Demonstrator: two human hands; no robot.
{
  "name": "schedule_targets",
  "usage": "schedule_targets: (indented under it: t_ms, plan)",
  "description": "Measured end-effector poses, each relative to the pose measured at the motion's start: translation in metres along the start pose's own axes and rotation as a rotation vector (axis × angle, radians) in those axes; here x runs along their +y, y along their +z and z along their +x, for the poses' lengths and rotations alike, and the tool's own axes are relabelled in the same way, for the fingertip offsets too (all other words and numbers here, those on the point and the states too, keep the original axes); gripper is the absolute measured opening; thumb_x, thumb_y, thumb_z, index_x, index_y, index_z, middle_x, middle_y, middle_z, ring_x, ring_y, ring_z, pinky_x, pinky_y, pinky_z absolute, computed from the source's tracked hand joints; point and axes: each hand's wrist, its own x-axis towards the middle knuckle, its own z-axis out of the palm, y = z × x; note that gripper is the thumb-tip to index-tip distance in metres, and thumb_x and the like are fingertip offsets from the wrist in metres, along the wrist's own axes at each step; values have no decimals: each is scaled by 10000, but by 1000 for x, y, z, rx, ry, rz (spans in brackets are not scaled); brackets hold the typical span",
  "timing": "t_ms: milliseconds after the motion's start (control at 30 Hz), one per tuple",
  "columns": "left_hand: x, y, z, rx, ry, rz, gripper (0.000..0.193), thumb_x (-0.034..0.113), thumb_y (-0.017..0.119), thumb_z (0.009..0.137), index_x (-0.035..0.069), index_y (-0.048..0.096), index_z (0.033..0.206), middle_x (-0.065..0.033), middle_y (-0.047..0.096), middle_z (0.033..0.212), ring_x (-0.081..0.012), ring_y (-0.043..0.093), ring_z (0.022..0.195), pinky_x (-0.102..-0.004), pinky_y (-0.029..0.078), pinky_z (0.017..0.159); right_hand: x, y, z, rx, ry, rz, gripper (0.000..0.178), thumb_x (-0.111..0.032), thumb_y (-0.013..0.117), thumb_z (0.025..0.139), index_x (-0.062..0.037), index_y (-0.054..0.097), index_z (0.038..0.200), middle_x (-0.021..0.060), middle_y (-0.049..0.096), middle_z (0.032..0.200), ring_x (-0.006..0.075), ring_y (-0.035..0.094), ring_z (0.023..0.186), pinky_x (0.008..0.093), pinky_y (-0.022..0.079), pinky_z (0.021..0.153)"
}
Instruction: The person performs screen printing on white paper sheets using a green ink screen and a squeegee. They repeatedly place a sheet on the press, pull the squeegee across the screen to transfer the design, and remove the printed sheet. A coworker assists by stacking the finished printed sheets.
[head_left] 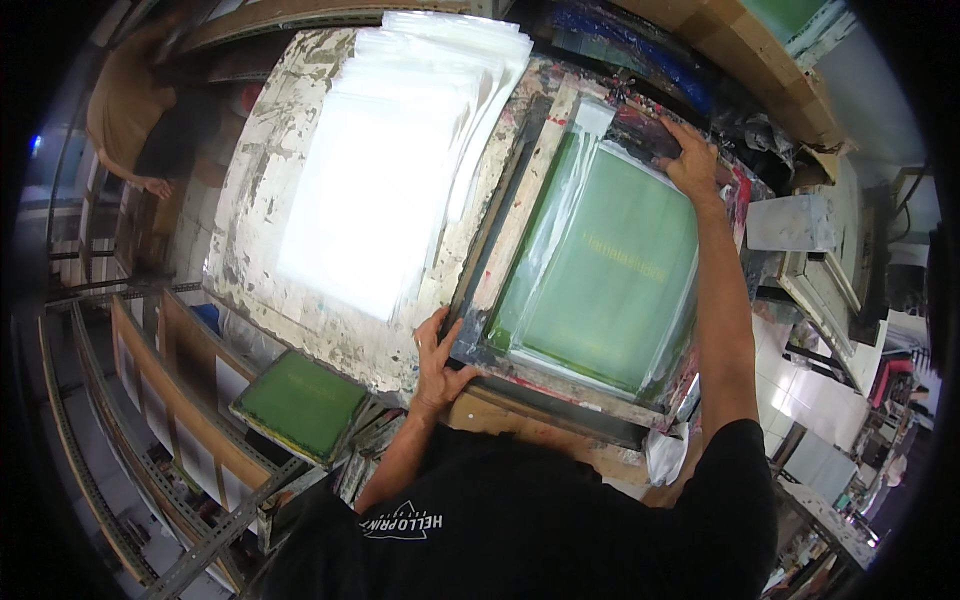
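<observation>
A screen printing frame [510,225] with a wooden border and green mesh lies tilted on the worktable in front of me. A paler rectangle with faint lettering shows in its mesh [615,265]. My left hand [435,365] grips the frame's near left corner, thumb on one side and fingers on the other. At the far right corner, my right hand [692,160] holds the border, its forearm reaching over the right side. Left of the frame is a tall stack of clear or white plastic sheets [370,190], bright with glare.
The paint-flaked tabletop [260,190] carries the stack. A smaller green screen [303,405] lies below its near left edge, by metal and wood racks [190,380]. A whitish plastic container [790,222] stands at right. Another person [140,110] is at far left.
</observation>
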Motion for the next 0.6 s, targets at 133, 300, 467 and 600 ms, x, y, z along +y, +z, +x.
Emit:
schedule_targets:
  t_ms: [133, 300, 467, 600]
  plan:
    - [2, 0, 2, 14, 18, -11, 961, 370, 953, 572, 12, 603, 1392, -240, 470, 1488, -418, 457, 1323, -508, 378, 1111, 7, -10, 11, 22, -57, 122, 628, -164, 788, 780, -265, 652, 1384, 128, 688, 1296, 326, 621, 1205, 494, 424, 1012]
    - [1, -1, -1, -28, -14, -93, 1006, 359, 952, 569, -20, 565, 1417, -214, 579, 1344, -383, 503, 1256, -495, 352, 1097, -15, -11, -25, 136, -179, -4, 552, -99, 739, 794, -249, 691, 1323, 124, 737, 1105, 334, 697, 986, 462, 527, 854]
    - [1, 1, -5, 22, -11, -127, 976, 353, 960, 600, -36, 567, 1405, -197, 633, 1255, -351, 536, 1195, -450, 384, 1046, -74, -30, -98, 120, -114, 24, 518, -66, 690, 805, -252, 703, 1288, 85, 688, 873, 333, 676, 782, 474, 518, 708]
    - [11, -2, 0, 139, 76, -189, 959, 375, 959, 615, -49, 579, 1387, -184, 654, 1216, -344, 560, 1153, -434, 391, 1026, -139, -72, -169, 46, -51, 29, 529, -46, 683, 794, -248, 701, 1283, 97, 644, 802, 332, 655, 739, 472, 500, 669]
